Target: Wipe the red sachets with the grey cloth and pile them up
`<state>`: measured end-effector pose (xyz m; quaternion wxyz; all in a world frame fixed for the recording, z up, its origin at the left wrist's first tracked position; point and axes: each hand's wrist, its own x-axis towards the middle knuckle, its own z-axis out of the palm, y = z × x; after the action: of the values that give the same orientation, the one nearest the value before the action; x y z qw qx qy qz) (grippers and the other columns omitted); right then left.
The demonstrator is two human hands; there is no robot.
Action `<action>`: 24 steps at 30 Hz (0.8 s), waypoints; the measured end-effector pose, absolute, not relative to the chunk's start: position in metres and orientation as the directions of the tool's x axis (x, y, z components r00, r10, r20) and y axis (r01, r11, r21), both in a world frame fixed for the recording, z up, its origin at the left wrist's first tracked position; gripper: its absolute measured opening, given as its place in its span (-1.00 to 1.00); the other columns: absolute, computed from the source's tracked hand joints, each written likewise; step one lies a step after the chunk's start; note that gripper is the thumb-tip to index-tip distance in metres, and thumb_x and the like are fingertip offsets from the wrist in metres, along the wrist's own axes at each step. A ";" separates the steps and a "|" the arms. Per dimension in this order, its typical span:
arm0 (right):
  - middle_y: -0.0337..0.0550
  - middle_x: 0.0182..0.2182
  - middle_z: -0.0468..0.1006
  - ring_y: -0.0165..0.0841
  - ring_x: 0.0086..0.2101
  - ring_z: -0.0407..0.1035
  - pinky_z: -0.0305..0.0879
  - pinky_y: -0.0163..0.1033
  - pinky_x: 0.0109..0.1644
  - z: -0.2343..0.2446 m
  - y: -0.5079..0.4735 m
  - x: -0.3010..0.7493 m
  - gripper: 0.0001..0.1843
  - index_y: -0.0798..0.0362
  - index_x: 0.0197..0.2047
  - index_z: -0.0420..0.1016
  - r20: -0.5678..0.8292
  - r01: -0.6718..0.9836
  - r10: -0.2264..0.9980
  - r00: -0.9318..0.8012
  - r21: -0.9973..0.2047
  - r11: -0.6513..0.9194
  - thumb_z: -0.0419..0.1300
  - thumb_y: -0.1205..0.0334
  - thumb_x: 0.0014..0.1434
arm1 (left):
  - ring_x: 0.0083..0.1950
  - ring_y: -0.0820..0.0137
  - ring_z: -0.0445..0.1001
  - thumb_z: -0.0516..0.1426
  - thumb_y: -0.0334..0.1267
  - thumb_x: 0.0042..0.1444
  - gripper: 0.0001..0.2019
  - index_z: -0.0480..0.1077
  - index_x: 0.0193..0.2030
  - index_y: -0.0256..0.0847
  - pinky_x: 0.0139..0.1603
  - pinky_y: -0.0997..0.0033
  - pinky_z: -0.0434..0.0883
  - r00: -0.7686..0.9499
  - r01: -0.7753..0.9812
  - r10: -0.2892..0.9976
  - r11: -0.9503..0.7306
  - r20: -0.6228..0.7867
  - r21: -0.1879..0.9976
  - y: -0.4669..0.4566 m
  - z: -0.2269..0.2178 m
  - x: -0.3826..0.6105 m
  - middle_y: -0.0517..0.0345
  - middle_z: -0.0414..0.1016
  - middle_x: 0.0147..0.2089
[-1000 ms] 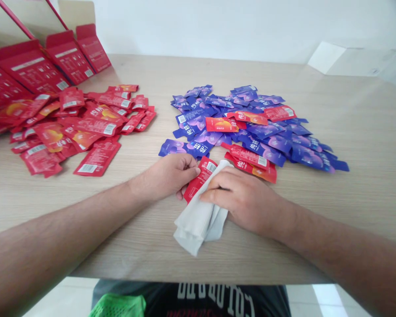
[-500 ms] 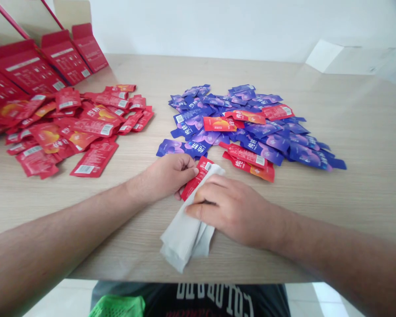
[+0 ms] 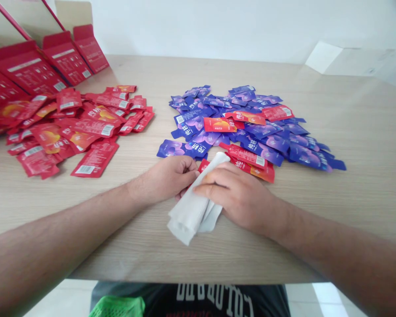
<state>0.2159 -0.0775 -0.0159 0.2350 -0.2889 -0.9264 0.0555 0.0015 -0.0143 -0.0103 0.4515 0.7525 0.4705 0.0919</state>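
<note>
My left hand [image 3: 166,178] pinches the lower end of a red foil sachet [image 3: 203,165], whose middle is hidden under a folded white cloth [image 3: 191,213]. My right hand [image 3: 234,193] grips that cloth and presses it over the sachet, so the two hands nearly meet. Only the sachet's top corner and a sliver near my left fingers show. Just beyond my right fingertips, two red sachets [image 3: 246,156] lie on the edge of a heap of blue-purple sachets [image 3: 264,141].
A heap of red sachets [image 3: 66,127] lies on the light wood table [image 3: 350,193] to the left. Open red cartons [image 3: 28,66] stand at the back left. My dark printed shorts [image 3: 198,301] and a green mesh item [image 3: 117,307] show below the table edge.
The white cloth has slid up along the sachet and now covers most of it. My right hand has moved toward my left hand with the cloth.
</note>
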 end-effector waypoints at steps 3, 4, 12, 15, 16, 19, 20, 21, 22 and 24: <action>0.00 -0.07 0.58 -0.16 -0.02 0.37 0.38 -0.02 0.13 -0.016 -0.077 0.219 -0.75 0.12 0.07 0.58 0.425 0.528 0.580 -0.695 -0.246 0.813 0.13 0.32 0.43 | -0.58 0.50 0.37 0.08 -0.11 0.29 -0.78 0.35 -0.34 -0.15 -0.61 0.55 0.21 0.539 0.630 0.794 -0.158 -0.282 0.760 -0.015 -0.007 0.002 0.30 0.41 -0.56; 0.00 -0.08 0.58 -0.17 -0.03 0.38 0.39 -0.02 0.12 -0.016 -0.077 0.219 -0.76 0.12 0.05 0.58 0.409 0.500 0.550 -0.728 -0.232 0.834 0.12 0.31 0.44 | -0.59 0.50 0.38 0.08 -0.11 0.29 -0.78 0.35 -0.35 -0.15 -0.61 0.54 0.22 0.540 0.633 0.787 -0.145 -0.298 0.761 -0.015 -0.005 0.003 0.31 0.40 -0.57; 0.09 0.02 0.54 -0.13 0.06 0.39 0.42 0.07 0.19 -0.017 -0.072 0.221 -0.76 0.15 0.03 0.54 0.430 0.546 0.623 -0.653 -0.302 0.781 0.08 0.40 0.42 | -0.59 0.49 0.42 0.10 -0.14 0.26 -0.83 0.34 -0.32 -0.14 -0.61 0.55 0.29 0.535 0.631 0.770 -0.090 -0.348 0.771 -0.017 -0.005 0.003 0.31 0.42 -0.55; 0.10 0.09 0.52 -0.13 0.16 0.37 0.39 0.08 0.28 -0.019 -0.070 0.224 -0.74 0.14 0.06 0.53 0.421 0.502 0.571 -0.705 -0.272 0.821 0.05 0.37 0.45 | -0.58 0.49 0.43 0.10 -0.16 0.26 -0.85 0.35 -0.30 -0.14 -0.61 0.55 0.31 0.544 0.629 0.772 -0.116 -0.328 0.769 -0.018 -0.006 0.004 0.32 0.42 -0.53; 0.09 0.10 0.52 -0.13 0.18 0.36 0.38 0.08 0.29 -0.019 -0.069 0.224 -0.74 0.14 0.07 0.52 0.416 0.493 0.561 -0.715 -0.268 0.828 0.05 0.36 0.45 | -0.58 0.49 0.43 0.10 -0.16 0.26 -0.85 0.35 -0.31 -0.14 -0.61 0.55 0.32 0.549 0.627 0.768 -0.119 -0.329 0.770 -0.018 -0.006 0.004 0.32 0.42 -0.53; 0.11 0.10 0.53 -0.13 0.16 0.40 0.42 0.08 0.27 -0.019 -0.069 0.225 -0.74 0.15 0.08 0.51 0.423 0.520 0.598 -0.681 -0.295 0.801 0.05 0.39 0.44 | -0.59 0.49 0.43 0.09 -0.17 0.27 -0.84 0.33 -0.32 -0.14 -0.61 0.54 0.34 0.536 0.632 0.771 -0.097 -0.343 0.769 -0.019 -0.006 0.004 0.33 0.40 -0.55; 0.13 0.10 0.53 -0.12 0.16 0.40 0.42 0.08 0.27 -0.019 -0.070 0.225 -0.74 0.16 0.08 0.51 0.427 0.528 0.605 -0.672 -0.297 0.796 0.05 0.39 0.44 | -0.59 0.49 0.42 0.09 -0.17 0.27 -0.84 0.33 -0.31 -0.14 -0.61 0.54 0.34 0.531 0.635 0.775 -0.095 -0.343 0.766 -0.019 -0.006 0.004 0.34 0.40 -0.55; 0.14 0.10 0.53 -0.12 0.17 0.40 0.42 0.08 0.28 -0.018 -0.071 0.225 -0.74 0.17 0.08 0.52 0.425 0.526 0.600 -0.678 -0.289 0.800 0.06 0.38 0.44 | -0.59 0.49 0.42 0.09 -0.17 0.28 -0.84 0.34 -0.31 -0.15 -0.61 0.55 0.33 0.534 0.634 0.777 -0.107 -0.334 0.766 -0.019 -0.006 0.003 0.34 0.40 -0.55; 0.15 0.11 0.53 -0.12 0.18 0.39 0.40 0.07 0.30 -0.018 -0.072 0.225 -0.74 0.18 0.07 0.53 0.421 0.516 0.583 -0.695 -0.274 0.812 0.06 0.37 0.45 | -0.58 0.50 0.42 0.09 -0.17 0.29 -0.84 0.35 -0.30 -0.15 -0.61 0.56 0.32 0.543 0.629 0.778 -0.127 -0.316 0.767 -0.020 -0.006 0.003 0.33 0.40 -0.54; 0.14 0.13 0.52 -0.12 0.20 0.37 0.36 0.03 0.34 -0.016 -0.073 0.225 -0.73 0.18 0.08 0.54 0.403 0.496 0.554 -0.728 -0.248 0.832 0.05 0.35 0.46 | -0.56 0.51 0.42 0.07 -0.16 0.31 -0.82 0.36 -0.29 -0.16 -0.60 0.57 0.31 0.561 0.619 0.774 -0.155 -0.295 0.770 -0.021 -0.005 0.004 0.33 0.40 -0.52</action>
<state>0.2252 -0.0727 -0.0163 0.2361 -0.2828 -0.9276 0.0617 0.0036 -0.0205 -0.0046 0.4582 0.7552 0.4611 0.0844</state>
